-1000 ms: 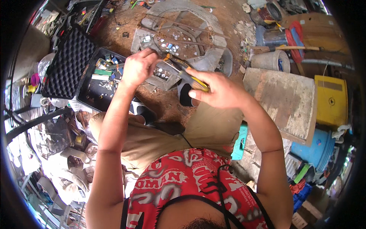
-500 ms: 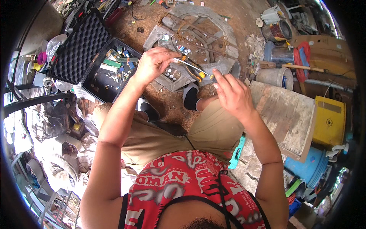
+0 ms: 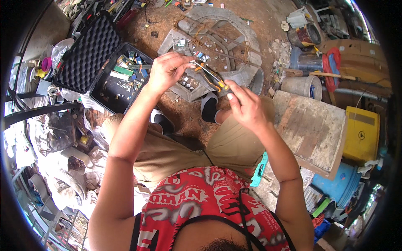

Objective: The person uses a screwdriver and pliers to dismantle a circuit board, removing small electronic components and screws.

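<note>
My left hand (image 3: 169,71) is closed in a pinch above the clutter on the ground. Its fingertips meet the tip of a thin screwdriver (image 3: 206,68) with a pale metal shaft; whatever small piece they pinch there is too small to name. My right hand (image 3: 245,102) has thumb and fingers closed around the screwdriver's handle end, so the shaft slants between both hands. Just behind it lies a tool with yellow-and-black handles (image 3: 208,79), pliers by its look, partly covered by the screwdriver.
An open black case (image 3: 97,90) with foam in its lid holds circuit boards and small parts, at left. Beyond my feet lies a grey ring-shaped frame (image 3: 250,42) among scraps. To the right are a worn wooden board (image 3: 310,125), a yellow box (image 3: 361,131) and a blue bucket (image 3: 337,184).
My right hand has moved left and closer to me, and the screwdriver now slants more steeply. My left hand has stayed almost in place, still pinching at the tip.
</note>
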`<state>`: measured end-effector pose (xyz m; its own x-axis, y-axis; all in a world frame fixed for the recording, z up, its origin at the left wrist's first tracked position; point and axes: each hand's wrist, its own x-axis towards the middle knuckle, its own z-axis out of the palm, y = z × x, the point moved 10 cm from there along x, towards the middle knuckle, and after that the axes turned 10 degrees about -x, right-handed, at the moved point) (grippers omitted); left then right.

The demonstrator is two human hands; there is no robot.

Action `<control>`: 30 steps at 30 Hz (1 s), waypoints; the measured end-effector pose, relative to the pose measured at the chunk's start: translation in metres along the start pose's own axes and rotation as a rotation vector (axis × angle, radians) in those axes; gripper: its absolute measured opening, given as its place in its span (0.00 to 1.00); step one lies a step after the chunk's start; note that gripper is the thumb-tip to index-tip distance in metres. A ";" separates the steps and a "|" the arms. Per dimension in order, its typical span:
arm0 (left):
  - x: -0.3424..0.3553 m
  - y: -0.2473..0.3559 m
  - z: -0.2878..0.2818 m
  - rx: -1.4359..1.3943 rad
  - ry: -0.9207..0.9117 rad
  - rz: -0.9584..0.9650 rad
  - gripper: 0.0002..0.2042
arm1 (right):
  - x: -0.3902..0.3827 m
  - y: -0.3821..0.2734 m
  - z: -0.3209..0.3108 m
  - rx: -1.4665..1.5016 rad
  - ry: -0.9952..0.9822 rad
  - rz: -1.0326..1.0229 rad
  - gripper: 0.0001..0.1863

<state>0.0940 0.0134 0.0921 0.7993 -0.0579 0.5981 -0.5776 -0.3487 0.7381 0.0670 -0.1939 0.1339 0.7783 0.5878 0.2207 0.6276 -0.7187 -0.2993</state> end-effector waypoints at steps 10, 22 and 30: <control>0.004 -0.002 0.001 -0.198 0.073 -0.068 0.11 | 0.020 -0.007 -0.025 -0.209 -0.169 -0.019 0.20; -0.038 -0.064 0.056 -1.278 0.361 -0.702 0.16 | 0.011 -0.022 -0.004 -0.250 0.038 0.032 0.22; -0.038 -0.070 0.054 -1.231 0.319 -0.710 0.14 | 0.018 -0.019 0.001 -0.246 -0.090 0.088 0.20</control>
<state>0.1134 -0.0105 0.0005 0.9960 0.0446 -0.0778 0.0110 0.8006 0.5990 0.0692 -0.1687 0.1426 0.8325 0.5414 0.1175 0.5512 -0.8309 -0.0765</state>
